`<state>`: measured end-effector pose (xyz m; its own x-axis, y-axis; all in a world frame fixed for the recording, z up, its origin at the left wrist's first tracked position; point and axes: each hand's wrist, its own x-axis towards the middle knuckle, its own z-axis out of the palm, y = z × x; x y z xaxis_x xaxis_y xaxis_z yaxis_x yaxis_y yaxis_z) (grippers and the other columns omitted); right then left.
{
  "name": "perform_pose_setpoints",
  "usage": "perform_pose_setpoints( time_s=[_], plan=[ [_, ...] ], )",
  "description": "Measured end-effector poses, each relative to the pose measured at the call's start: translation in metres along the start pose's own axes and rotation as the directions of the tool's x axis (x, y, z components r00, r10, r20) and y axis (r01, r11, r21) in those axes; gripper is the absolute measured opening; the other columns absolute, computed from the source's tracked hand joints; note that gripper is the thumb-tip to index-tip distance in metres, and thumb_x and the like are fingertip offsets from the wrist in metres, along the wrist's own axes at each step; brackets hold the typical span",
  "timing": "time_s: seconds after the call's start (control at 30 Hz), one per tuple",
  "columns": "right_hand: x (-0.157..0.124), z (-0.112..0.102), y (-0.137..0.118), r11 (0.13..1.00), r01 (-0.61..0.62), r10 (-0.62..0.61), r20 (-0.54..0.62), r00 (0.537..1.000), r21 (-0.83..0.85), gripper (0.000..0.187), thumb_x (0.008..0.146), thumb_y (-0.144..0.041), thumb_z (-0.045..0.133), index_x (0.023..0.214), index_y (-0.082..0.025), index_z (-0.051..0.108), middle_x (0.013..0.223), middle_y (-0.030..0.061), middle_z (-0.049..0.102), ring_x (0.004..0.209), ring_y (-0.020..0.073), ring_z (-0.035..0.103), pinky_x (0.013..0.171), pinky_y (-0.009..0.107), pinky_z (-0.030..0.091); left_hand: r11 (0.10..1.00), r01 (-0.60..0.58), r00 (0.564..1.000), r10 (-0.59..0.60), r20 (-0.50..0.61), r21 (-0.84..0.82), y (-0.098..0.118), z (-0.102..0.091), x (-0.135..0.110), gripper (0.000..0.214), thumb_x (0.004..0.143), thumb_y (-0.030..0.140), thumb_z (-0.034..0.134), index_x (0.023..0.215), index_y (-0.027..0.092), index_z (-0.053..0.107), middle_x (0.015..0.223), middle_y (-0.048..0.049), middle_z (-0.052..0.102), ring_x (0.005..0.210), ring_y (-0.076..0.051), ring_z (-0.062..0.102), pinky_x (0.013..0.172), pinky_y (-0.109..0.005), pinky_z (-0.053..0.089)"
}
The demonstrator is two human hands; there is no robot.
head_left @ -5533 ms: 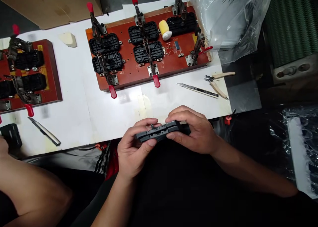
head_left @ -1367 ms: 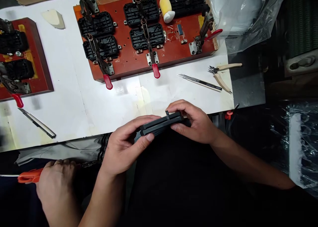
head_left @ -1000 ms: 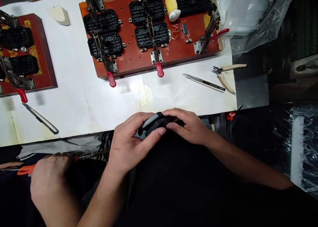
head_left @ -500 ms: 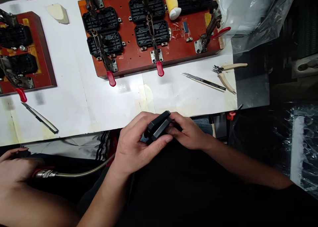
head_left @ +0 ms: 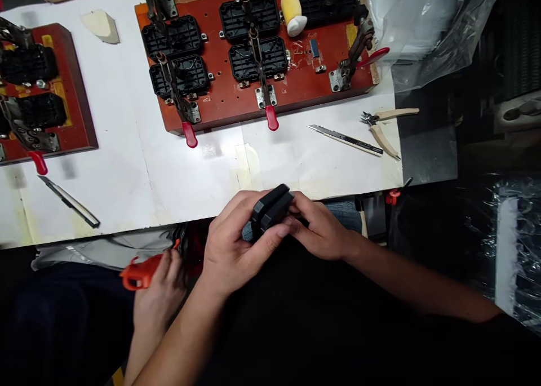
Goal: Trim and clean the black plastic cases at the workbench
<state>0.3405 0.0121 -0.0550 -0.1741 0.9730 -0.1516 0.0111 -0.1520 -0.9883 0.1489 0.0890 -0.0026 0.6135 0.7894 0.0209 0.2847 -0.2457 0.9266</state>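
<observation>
The black part (head_left: 273, 208) is held in the air between the two hands, just by the near edge of the table (head_left: 203, 191) in view. The left hand (head_left: 240, 245) grips its left end, fingers curled round the far side and the thumb stretched along the near side. The right hand (head_left: 316, 228) pinches the other end between thumb and bent fingers, which partly hide it. The left thumb tip comes right up to the right fingers; whether they touch, I cannot tell. The part slants, its right end higher in view, with a groove running between its two layers.

About a second and a half ago the part lay nearly level, its long edge across the view and a small tab sticking up; now it is turned more end-on and tilted. Against half a second ago, the grip is nearly the same, and the part is only slightly turned. A co-worker's hand (head_left: 163, 296) now holds an orange tool (head_left: 141, 273) beside the left forearm; half a second ago a hand at the left edge had a hose there. The fixture (head_left: 203, 107), the knife (head_left: 344, 140) and the cutters (head_left: 386, 121) keep their places on the table.
</observation>
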Motion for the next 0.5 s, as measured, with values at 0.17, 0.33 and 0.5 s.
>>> perform_pose_setpoints(
  time_s=[0.17, 0.33, 0.5],
  plan=[
    [-0.0004, 0.0, 0.0036, 0.991, -0.084, 0.082, 0.024, 0.996, 0.109, 0.022, 0.11, -0.041, 0.053, 0.123, -0.023, 0.054, 0.087, -0.0001, 0.068, 0.093, 0.0225, 0.069, 0.087, 0.037, 0.053, 1.0, 0.011, 1.0, -0.011, 0.011, 0.013, 0.0043, 0.0062, 0.0009, 0.039, 0.09, 0.019, 0.08, 0.127, 0.02, 0.068, 0.119, -0.0069, 0.068, 0.11, -0.019, 0.065, 0.096, -0.032, 0.052],
    [-0.0001, -0.0018, 0.0027, 0.968, -0.13, 0.122, 0.052, 0.991, 0.213, 0.037, 0.109, -0.054, 0.055, 0.128, -0.022, 0.054, 0.087, -0.0005, 0.068, 0.081, 0.0194, 0.068, 0.084, 0.036, 0.055, 0.994, 0.1, 0.995, -0.098, 0.036, -0.051, 0.0039, 0.0048, 0.0005, 0.038, 0.091, 0.021, 0.08, 0.128, 0.021, 0.07, 0.119, -0.0072, 0.068, 0.108, -0.02, 0.064, 0.094, -0.033, 0.052],
    [-0.0011, 0.0014, 0.0007, 0.949, -0.167, 0.184, -0.039, 0.982, 0.267, 0.038, 0.109, -0.052, 0.056, 0.132, -0.022, 0.048, 0.09, 0.0002, 0.07, 0.073, 0.0168, 0.068, 0.07, 0.031, 0.058, 0.804, 0.347, 0.916, -0.4, -0.008, -0.482, -0.0046, 0.0106, 0.0006, 0.027, 0.104, 0.034, 0.065, 0.127, 0.026, 0.075, 0.114, -0.0058, 0.073, 0.101, -0.019, 0.067, 0.093, -0.034, 0.053]
  ],
)
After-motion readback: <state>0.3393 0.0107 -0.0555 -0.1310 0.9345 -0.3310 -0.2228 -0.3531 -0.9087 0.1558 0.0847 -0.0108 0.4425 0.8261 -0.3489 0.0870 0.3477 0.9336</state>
